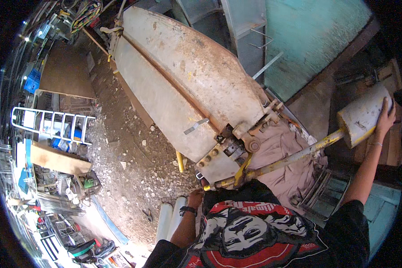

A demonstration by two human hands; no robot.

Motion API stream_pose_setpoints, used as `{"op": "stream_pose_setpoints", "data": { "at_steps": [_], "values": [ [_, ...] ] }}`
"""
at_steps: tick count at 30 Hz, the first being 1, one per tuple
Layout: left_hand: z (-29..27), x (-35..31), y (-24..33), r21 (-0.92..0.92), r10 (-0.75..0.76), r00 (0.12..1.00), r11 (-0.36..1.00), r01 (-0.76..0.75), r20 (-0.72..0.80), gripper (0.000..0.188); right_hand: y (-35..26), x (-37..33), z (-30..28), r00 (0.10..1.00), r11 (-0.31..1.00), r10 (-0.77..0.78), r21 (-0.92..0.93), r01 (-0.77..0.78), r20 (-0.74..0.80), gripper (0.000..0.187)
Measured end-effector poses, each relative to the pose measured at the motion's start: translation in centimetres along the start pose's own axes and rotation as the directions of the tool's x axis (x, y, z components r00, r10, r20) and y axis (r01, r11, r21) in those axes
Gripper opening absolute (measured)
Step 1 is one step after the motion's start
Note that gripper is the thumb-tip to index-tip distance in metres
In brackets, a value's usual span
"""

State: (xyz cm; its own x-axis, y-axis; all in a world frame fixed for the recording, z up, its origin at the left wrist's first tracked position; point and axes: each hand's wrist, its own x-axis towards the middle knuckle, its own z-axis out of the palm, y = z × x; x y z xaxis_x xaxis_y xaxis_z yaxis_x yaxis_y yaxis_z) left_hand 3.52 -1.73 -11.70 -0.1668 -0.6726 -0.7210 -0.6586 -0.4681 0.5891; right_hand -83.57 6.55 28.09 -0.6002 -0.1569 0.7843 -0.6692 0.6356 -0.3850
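Bending machine, a long rusty sheet-metal folder of pitted grey steel, lies across the middle above a gravel floor, and working it well looks to me like a matter of steady, even pressure at both ends. Left hand, a dark watch on its wrist, rests low at the near end by the yellow lever; whether its fingers are curled or spread I cannot tell. Chipped yellow paint covers that round bar, which runs right to a pale, blocky counterweight. Right hand lies flat on its rough face, fingers spread, and should push squarely to avoid slipping off
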Motion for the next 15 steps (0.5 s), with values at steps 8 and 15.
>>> {"op": "stream_pose_setpoints", "data": {
  "at_steps": [8, 15],
  "values": [
    [1.2, -2.0, 0.2, 0.219, 0.254, 0.966, 0.947, -0.236, -0.057, 0.05, 2.9, -3.0, 6.7, 0.982, 0.988, 0.135, -0.093, -0.123, 0.132, 0.067],
    [1.9, -3.3, 3.9, 0.518, 0.289, 0.954, 0.83, -0.209, -0.079, 0.057, 8.1, -4.3, 10.2, 0.946, 0.97, 0.221, -0.152, -0.188, 0.239, 0.075]
  ]
}}
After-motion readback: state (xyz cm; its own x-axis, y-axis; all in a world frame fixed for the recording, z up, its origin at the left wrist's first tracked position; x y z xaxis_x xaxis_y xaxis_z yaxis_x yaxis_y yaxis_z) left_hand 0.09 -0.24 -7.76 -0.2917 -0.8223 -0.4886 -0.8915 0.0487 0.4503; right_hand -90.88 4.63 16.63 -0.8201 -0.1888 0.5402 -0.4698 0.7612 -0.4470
